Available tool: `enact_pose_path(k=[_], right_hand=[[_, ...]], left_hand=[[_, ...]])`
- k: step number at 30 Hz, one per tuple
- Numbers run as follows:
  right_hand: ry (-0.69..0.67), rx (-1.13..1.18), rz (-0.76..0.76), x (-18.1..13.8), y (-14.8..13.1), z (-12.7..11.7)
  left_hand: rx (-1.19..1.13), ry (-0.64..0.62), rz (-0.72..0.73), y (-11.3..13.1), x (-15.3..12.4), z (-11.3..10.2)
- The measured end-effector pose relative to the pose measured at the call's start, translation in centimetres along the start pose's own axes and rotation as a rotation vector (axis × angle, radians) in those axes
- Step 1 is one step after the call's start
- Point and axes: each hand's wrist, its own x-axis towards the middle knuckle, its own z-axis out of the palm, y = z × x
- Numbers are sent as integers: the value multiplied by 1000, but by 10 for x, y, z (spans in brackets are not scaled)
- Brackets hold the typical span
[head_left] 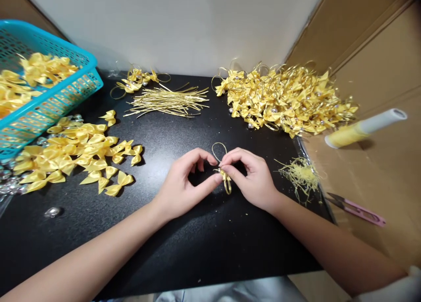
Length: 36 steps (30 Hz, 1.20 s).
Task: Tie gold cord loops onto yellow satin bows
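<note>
A small yellow ribbon bow (226,177) with a gold cord loop (219,150) is held between my hands above the black table. My right hand (253,175) pinches it between thumb and forefinger where the cord meets the ribbon. On its other side, my left hand (184,179) has thumb and forefinger curled around the bow's edge, with the thumb tip touching it. A second gold loop hangs below the fingers. Part of the bow is hidden behind my fingertips.
Loose yellow bows (95,148) lie left, beside a blue basket (52,93) of more bows. Gold cords (167,101) lie behind my hands. A pile of corded bows (279,100) is back right. Thread scraps (301,177), pink snips (358,210) and a white tube (365,128) are right.
</note>
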Motion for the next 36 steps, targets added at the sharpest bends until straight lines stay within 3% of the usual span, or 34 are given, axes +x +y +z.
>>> enact_pose_path(k=[5, 9, 14, 19, 22, 25, 28, 33, 36], right_hand=[[42, 71, 14, 0, -1, 1], [58, 163, 49, 2, -5, -2], [27, 212, 95, 4, -12, -7], [87, 301, 133, 8, -16, -9], [52, 258, 87, 15, -20, -17], [-38, -9, 33, 19, -30, -39], [-24, -431, 72, 3, -39, -80], [7, -972, 367, -80, -30, -159], [-10, -1105, 449, -133, -14, -189]], left_hand=[[51, -35, 35, 0, 0, 4], [-27, -106, 44, -1, 2, 4], [-178, -109, -1, 0, 3, 4], [-384, -137, -129, -2, 3, 4], [-410, -143, -233, -1, 3, 3], [-396, -104, -270, 0, 4, 3], [-371, -64, -258, -2, 4, 2], [-351, -47, -239, -5, 0, 4], [-355, -38, -261, -3, -2, 7]])
